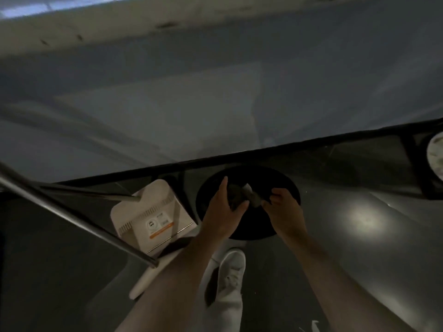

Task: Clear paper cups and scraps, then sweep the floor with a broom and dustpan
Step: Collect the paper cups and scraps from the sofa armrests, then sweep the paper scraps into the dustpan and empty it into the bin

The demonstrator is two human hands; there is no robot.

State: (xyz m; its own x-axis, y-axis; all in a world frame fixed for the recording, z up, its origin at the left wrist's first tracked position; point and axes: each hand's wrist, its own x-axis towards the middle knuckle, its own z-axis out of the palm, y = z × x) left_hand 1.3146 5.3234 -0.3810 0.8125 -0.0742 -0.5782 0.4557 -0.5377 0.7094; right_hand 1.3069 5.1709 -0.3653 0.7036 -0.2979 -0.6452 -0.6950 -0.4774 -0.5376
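Note:
Both hands hover over a round black bin (285, 226) on the dark floor. My left hand (221, 212) holds a dark crumpled wad of scraps (248, 196) between thumb and fingers, its index finger pointing up. My right hand (285, 212), fingers curled, pinches the right end of the same wad, which shows a pale paper corner. A white dustpan (148, 212) with an orange-striped label lies on the floor just left of the bin. A metal broom handle (72, 216) runs diagonally across the lower left. The broom head is not visible.
A black-framed glass partition (311, 142) runs right behind the bin, with grey floor beyond it. My white shoe (231, 269) stands in front of the bin. A pale round object (436, 154) sits at the right edge. The picture is dim and blurred.

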